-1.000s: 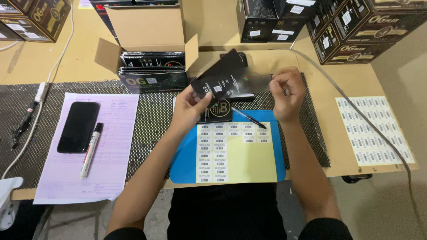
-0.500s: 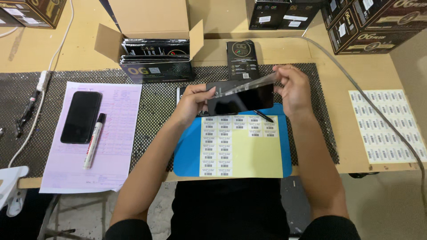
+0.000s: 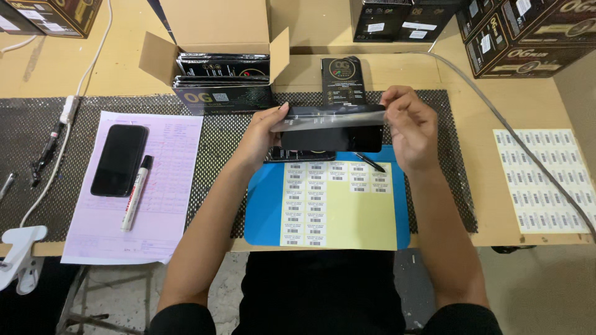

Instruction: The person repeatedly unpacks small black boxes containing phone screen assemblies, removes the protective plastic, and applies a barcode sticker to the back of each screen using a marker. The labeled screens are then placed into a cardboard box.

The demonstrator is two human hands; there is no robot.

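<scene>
Both hands hold a flat black packet (image 3: 332, 131) in a clear plastic sleeve, level above the table. My left hand (image 3: 264, 133) pinches its left end; my right hand (image 3: 411, 127) grips its right end and the sleeve's flap. Under the packet lies a yellow sheet of small barcode labels (image 3: 338, 205) on a blue mat (image 3: 264, 208), with a black pen (image 3: 370, 162) at its top edge. Another black packet (image 3: 343, 79) lies flat just beyond my hands.
An open cardboard box (image 3: 214, 59) of black packets stands at the back. On the left, a black phone (image 3: 120, 160) and a marker (image 3: 136, 192) lie on a pink form (image 3: 167, 205). A second label sheet (image 3: 540, 180) lies right. A cable (image 3: 496, 118) crosses the table. Dark cartons (image 3: 528, 31) stand back right.
The packet went from tilted upright to held level between both hands. A second packet now lies flat behind them. The camera has moved closer.
</scene>
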